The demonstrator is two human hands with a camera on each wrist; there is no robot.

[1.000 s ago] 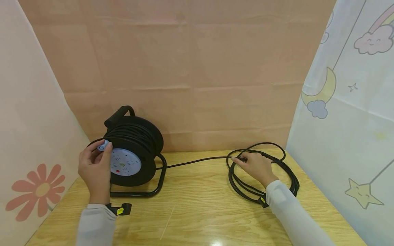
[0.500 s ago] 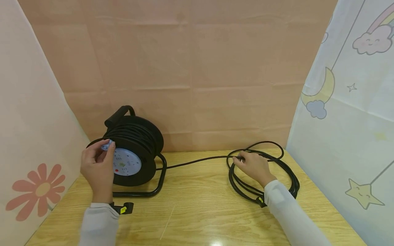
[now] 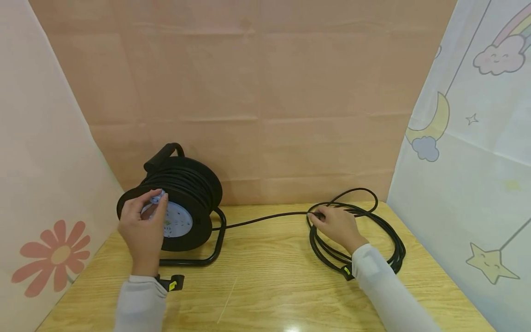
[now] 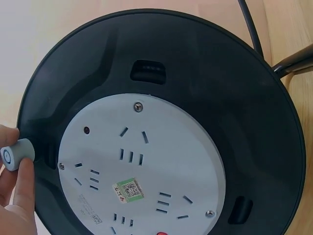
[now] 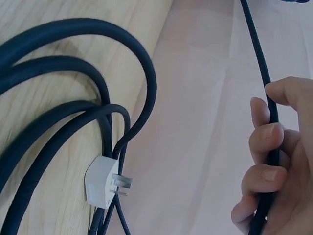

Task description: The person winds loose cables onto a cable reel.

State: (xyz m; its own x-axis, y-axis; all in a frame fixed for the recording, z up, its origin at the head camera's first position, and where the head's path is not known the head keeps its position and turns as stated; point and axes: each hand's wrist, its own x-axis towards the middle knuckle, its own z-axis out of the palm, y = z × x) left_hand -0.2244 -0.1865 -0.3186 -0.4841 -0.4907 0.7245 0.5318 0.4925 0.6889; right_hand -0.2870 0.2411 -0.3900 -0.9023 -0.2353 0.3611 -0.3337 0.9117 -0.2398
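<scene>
My left grip (image 3: 142, 230) has carried the knob (image 4: 20, 153) rightward along the near face of the reel (image 3: 181, 197).
It pinches this pale blue knob between thumb and fingers; my right grip (image 3: 335, 226) is curled round the black cable (image 5: 258, 54) and has come slightly nearer to the reel. I judge that the reel is turning and the cable perhaps goes inward. The reel stands at the left of the surface (image 3: 269, 276); the cable stretches from it to my right, where a loose coil (image 3: 399, 245) lies, a white plug (image 5: 100, 182) at its loops.

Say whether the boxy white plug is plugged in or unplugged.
Unplugged: the plug sits among round black cable loops, its metal prongs bare.
</scene>
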